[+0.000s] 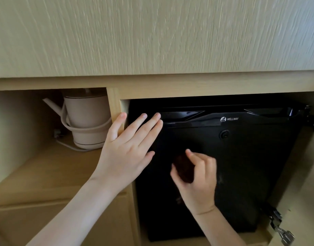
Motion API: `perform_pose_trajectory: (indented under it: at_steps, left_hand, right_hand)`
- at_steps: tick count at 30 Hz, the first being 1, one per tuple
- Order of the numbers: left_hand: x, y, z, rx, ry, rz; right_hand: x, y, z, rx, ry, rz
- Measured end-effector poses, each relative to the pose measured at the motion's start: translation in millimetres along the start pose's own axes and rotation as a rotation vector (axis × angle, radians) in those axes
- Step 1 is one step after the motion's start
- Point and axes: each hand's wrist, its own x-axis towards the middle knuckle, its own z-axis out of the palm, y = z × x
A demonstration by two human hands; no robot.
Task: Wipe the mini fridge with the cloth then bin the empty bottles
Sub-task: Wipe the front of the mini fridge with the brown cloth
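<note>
The left hand (124, 150) lay flat and open against the mini fridge (250, 157). The right hand (198, 181) pinched a bunched cloth (183, 168) that looked soft and light.

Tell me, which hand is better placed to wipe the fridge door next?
Probably right: the right hand grips the cloth at the mini fridge; the left hand lies flat, holding nothing.

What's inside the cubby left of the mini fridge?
A beige kettle on its base, its cord looped round it. The divider and the left hand cover its right edge; whatever stands behind it is hidden.
</note>
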Motion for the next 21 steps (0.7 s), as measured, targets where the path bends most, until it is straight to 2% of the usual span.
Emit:
perform_pose_trajectory:
  at_steps: [4,6,9,11,16,21]
  left_hand:
    - [-0.2,1.3,-3.2,-0.027,-0.021,-0.017]
    - [-1.2,-0.5,-4.8,-0.035,-0.037,-0.012]
    - [-2.6,-6.0,-4.5,-0.023,-0.024,0.011]
    - [-3.6,-8.8,-4.3,-0.005,-0.017,0.020]
    - [0.3,0.9,-4.9,-0.025,-0.054,0.038]
    - [24.7,22.4,0.5,-0.194,-0.077,0.057]
  right_hand:
    - [43.0,8.0,-11.2,0.087,0.283,0.382]
    - [52.4,-13.8,4.7,0.098,0.294,0.333]
    - [28.8,-48.5,30.8,0.109,0.084,0.098]
    - [14.9,-52.8,34.6,0.117,-0.006,0.049]
    - [21.3,-31.6,18.0,0.098,0.031,0.107]
    - [38.2,-2.8,-5.7,0.099,0.132,0.242]
